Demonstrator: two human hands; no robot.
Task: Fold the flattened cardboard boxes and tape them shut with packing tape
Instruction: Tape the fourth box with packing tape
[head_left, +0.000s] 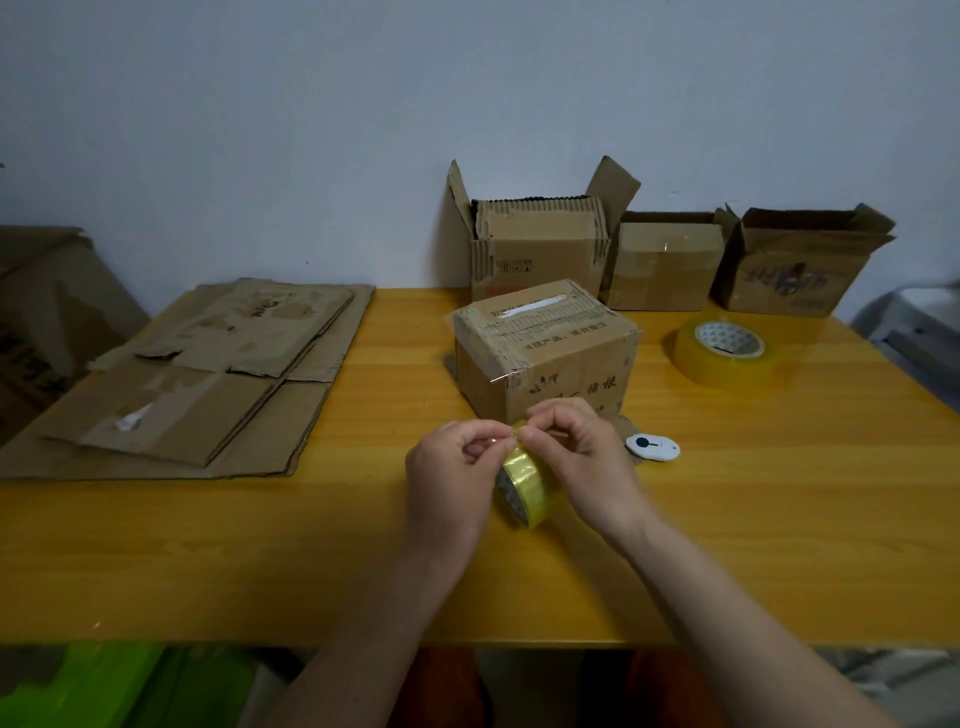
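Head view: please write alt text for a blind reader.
Two hands, left hand and right hand, pick at a small yellow tape roll over an orange wooden table, before a closed brown cardboard box.

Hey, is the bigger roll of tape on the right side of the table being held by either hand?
No, the bigger roll lies alone on the table while both hands work a smaller roll.

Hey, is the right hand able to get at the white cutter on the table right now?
Probably yes, but not at once. The cutter lies uncovered on the table, just right of the right hand. That hand and the left hand are both pinching the tape roll, so it must let go first.
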